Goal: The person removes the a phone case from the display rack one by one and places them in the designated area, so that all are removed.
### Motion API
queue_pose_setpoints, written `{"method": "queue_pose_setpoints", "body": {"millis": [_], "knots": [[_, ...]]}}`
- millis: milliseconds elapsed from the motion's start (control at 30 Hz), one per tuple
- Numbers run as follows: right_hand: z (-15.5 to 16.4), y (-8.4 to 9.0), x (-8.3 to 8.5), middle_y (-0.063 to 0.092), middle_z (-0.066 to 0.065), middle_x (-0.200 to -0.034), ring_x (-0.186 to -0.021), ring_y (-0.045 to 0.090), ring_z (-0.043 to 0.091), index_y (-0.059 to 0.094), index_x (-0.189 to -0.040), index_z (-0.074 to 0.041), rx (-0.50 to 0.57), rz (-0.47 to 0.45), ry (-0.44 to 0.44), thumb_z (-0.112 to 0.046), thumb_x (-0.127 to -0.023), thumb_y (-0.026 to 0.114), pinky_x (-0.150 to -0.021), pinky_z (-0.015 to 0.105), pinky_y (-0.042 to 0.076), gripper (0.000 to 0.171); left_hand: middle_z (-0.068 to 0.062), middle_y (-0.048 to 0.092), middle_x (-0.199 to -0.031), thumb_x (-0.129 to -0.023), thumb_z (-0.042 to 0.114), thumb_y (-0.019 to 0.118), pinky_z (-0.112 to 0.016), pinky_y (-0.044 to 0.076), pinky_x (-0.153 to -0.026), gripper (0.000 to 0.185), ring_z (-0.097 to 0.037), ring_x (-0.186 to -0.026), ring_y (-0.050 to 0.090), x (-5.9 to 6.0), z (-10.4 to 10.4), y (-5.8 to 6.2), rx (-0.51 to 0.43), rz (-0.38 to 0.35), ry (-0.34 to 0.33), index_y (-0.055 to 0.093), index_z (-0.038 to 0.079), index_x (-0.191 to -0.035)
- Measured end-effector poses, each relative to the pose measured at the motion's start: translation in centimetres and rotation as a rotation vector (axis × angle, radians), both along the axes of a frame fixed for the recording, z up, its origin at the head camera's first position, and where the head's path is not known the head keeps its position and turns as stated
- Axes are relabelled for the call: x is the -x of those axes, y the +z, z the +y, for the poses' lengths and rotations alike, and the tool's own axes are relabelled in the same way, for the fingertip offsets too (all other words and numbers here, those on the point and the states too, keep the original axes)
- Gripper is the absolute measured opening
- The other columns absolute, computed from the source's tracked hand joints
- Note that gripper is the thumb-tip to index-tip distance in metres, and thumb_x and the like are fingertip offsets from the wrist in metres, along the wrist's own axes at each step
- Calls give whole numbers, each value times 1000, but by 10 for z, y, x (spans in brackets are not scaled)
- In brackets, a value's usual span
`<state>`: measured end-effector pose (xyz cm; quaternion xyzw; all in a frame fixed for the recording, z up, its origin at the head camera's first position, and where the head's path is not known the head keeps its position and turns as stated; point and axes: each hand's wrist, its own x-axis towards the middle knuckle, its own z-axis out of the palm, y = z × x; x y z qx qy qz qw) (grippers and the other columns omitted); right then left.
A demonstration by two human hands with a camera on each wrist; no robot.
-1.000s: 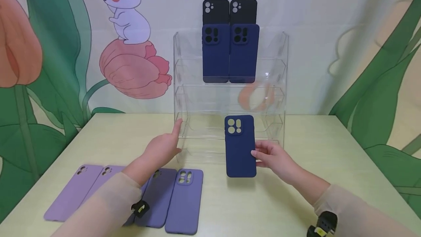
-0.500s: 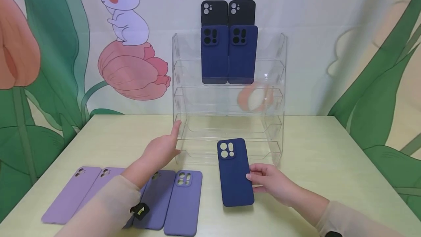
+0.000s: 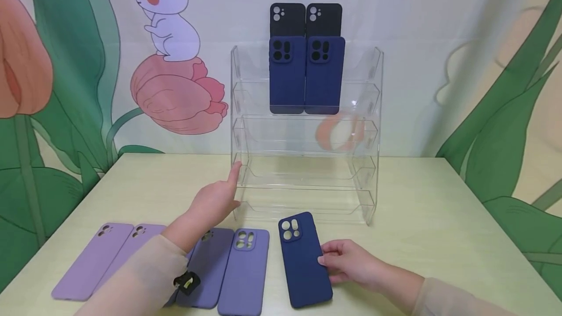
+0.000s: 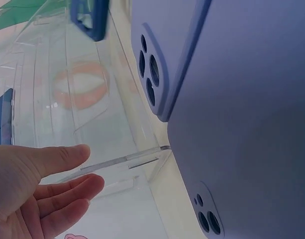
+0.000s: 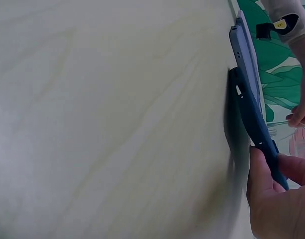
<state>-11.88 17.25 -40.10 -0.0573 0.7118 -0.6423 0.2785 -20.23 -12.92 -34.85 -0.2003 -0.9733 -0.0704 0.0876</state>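
Note:
My right hand [image 3: 351, 263] pinches the right edge of a navy phone case [image 3: 303, 262], thumb on the back face and fingers behind. In the right wrist view the case [image 5: 254, 119] slants close over the tabletop, its shadow beneath. My left hand [image 3: 215, 204] is at the left side of a clear acrylic display rack [image 3: 307, 194], index finger extended along the side panel. In the left wrist view the left hand's thumb and fingers [image 4: 67, 155] lie apart, with the panel's edge running between them. Right of my left forearm lies a lilac phone case [image 3: 243, 274], cutouts towards the rack.
More purple cases [image 3: 94, 262] lie side by side at the left, partly under my left forearm. Two navy cases [image 3: 287, 79] stand on an upper tier of the rack, with two black cases [image 3: 324, 21] behind them. A printed curtain [image 3: 417, 62] hangs behind the table [image 3: 439, 228].
My right hand has brought the navy phone case down and towards me from in front of the rack, tilting its top leftwards. My left hand has stayed at the rack's side.

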Motion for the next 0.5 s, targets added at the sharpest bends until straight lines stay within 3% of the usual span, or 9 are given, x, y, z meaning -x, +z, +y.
{"method": "queue_pose_setpoints", "body": {"millis": [133, 233, 300, 367, 433, 500], "knots": [[-4, 0, -2, 63, 13, -100, -87, 64, 22, 44, -121, 19, -61, 11, -29, -1, -90, 57, -72, 39, 55, 38, -6, 57, -65, -72, 19, 82, -31, 42, -43, 94, -17, -47, 50, -3, 2, 0, 16, 75, 24, 21, -1, -141], [-8, 0, -3, 57, 10, -92, -77, 62, 18, 42, -126, 16, -155, 65, -41, -2, -88, 61, -64, 37, 56, 46, -16, 58, -95, -65, 19, 86, -34, 45, -45, 93, -26, -67, 57, -5, 3, -2, 11, 178, 42, 32, 0, -138], [-10, 0, -3, 54, 9, -86, -70, 61, 16, 39, -129, 15, -224, 120, -25, -4, -86, 65, -57, 34, 55, 53, -23, 49, -116, -62, 19, 88, -37, 48, -47, 92, -33, -84, 57, -5, 4, -2, -3, 223, 54, 36, 1, -136], [-12, 0, -3, 54, 8, -81, -63, 60, 17, 35, -133, 13, -284, 173, 0, -6, -84, 67, -50, 33, 53, 61, -25, 41, -128, -63, 21, 87, -40, 50, -50, 91, -37, -94, 55, -5, 3, -2, -36, 210, 54, 37, 2, -137], [-14, 0, -3, 56, 7, -76, -57, 61, 18, 31, -135, 13, -325, 212, 26, -8, -83, 69, -47, 33, 52, 67, -25, 36, -137, -69, 24, 84, -43, 52, -58, 92, -36, -97, 57, -2, 2, 0, -111, 112, 43, 30, 2, -141], [-16, 3, -3, 57, 6, -73, -55, 62, 19, 28, -137, 13, -357, 229, 49, -9, -83, 69, -46, 32, 51, 70, -22, 40, -138, -77, 27, 77, -42, 52, -62, 93, -32, -94, 61, 1, 0, 2, -229, 7, 43, 18, 4, -146]]}}
